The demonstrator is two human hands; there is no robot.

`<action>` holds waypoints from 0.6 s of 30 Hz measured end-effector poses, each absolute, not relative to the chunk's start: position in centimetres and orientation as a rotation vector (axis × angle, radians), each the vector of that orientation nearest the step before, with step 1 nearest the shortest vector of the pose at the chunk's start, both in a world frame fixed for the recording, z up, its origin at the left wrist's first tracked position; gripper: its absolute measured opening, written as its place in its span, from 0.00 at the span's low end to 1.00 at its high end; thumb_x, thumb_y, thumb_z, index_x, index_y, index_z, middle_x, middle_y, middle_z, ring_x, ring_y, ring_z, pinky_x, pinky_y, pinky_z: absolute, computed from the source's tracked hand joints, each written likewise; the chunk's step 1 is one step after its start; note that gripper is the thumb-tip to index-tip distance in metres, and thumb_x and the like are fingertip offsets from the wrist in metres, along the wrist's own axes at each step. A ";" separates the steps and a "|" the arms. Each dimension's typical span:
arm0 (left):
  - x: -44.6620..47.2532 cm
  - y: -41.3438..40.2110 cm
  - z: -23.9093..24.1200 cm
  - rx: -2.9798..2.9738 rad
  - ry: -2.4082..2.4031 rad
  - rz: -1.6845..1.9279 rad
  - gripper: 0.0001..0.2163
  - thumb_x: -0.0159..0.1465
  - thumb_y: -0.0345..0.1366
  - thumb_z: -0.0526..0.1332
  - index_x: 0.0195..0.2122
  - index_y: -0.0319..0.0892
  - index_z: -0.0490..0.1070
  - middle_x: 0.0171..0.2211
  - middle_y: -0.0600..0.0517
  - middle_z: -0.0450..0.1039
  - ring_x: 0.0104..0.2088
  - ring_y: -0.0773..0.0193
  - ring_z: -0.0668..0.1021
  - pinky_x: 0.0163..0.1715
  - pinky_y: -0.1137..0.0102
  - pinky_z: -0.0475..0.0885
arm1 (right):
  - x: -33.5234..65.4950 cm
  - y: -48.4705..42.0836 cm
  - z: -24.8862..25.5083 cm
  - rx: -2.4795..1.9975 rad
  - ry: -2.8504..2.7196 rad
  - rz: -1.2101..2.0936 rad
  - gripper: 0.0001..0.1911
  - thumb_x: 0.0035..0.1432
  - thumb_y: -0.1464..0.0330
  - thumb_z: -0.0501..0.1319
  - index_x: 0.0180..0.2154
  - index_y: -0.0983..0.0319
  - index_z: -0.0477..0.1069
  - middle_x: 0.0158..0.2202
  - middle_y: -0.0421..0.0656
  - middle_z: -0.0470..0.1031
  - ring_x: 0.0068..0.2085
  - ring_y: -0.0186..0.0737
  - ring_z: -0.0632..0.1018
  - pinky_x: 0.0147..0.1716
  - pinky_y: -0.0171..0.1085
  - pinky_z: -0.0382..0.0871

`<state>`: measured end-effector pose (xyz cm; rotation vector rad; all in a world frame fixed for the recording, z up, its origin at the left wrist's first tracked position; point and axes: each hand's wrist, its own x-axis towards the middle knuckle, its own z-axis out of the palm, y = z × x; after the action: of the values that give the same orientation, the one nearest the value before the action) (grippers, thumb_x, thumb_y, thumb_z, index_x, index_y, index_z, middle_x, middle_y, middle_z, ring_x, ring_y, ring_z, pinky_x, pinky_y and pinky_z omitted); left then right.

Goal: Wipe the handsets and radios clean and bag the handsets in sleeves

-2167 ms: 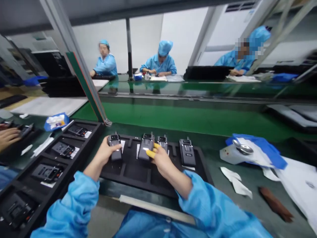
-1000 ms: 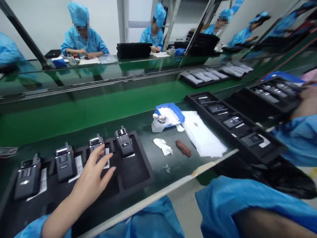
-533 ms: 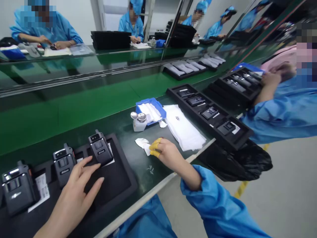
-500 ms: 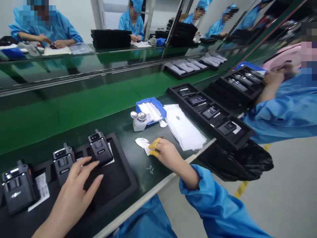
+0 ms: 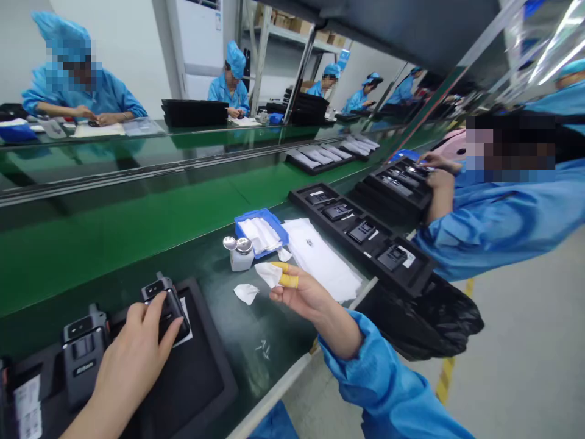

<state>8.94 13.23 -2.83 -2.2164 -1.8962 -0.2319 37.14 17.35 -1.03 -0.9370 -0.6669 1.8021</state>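
My left hand (image 5: 137, 344) is on a black handheld radio (image 5: 179, 310), its thumb at the near right side and its fingers over the front. That radio lies in a black foam tray (image 5: 203, 366), with a second radio (image 5: 85, 360) to its left. My right hand (image 5: 299, 292), with yellow finger cots on two fingers, pinches a small white wipe (image 5: 269, 274) above the bench. Below it, another crumpled wipe (image 5: 247, 294) lies on the green surface. A white dispenser bottle (image 5: 241, 259) with a raised metal lid stands just beyond.
Behind the bottle sits a blue bin (image 5: 282, 235) of wipes, beside white sheets (image 5: 320, 259). A long black tray (image 5: 315, 210) of devices lies farther right, next to a co-worker's hands (image 5: 441, 174). A black bag (image 5: 425, 323) hangs by the bench edge. Other people sit across the green conveyor (image 5: 137, 225).
My right hand has lifted one wipe off the bench, leaving another lying there. My left hand has closed onto the right-hand radio. The camera view has tilted up.
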 end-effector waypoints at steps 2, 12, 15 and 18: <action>8.8 13.2 -3.0 -2.243 -1.924 -0.305 0.21 0.67 0.43 0.46 0.53 0.34 0.64 0.34 0.47 0.67 0.23 0.58 0.75 0.17 0.68 0.67 | 37.2 17.7 -0.3 -0.963 -0.723 1.717 0.17 0.31 0.65 0.75 0.29 0.60 0.77 0.22 0.34 0.68 0.21 0.25 0.63 0.24 0.31 0.62; 13.0 11.5 1.3 -2.744 -2.072 -1.539 0.08 0.63 0.38 0.56 0.31 0.44 0.73 0.29 0.53 0.70 0.29 0.67 0.73 0.29 0.74 0.69 | 29.8 14.8 -0.2 -0.923 -1.414 1.270 0.07 0.50 0.62 0.66 0.33 0.54 0.78 0.30 0.39 0.72 0.32 0.33 0.72 0.33 0.34 0.68; 13.5 10.4 1.3 -2.708 -2.059 -1.702 0.08 0.64 0.35 0.54 0.37 0.43 0.73 0.34 0.51 0.72 0.33 0.66 0.74 0.33 0.73 0.71 | 28.2 13.7 -1.2 -0.889 -1.424 1.457 0.09 0.49 0.60 0.67 0.34 0.55 0.78 0.32 0.39 0.76 0.35 0.36 0.75 0.38 0.36 0.70; 13.1 9.5 0.5 -2.821 -1.994 -1.652 0.10 0.64 0.32 0.53 0.45 0.43 0.71 0.38 0.50 0.72 0.34 0.67 0.75 0.35 0.73 0.72 | 29.2 13.7 -1.4 -0.946 -1.407 1.530 0.12 0.48 0.60 0.67 0.36 0.56 0.77 0.34 0.40 0.79 0.36 0.39 0.77 0.39 0.39 0.72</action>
<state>13.08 9.46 0.52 -2.8213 -1.9938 -1.6518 29.21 13.70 -1.39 -0.9463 -1.4074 1.5299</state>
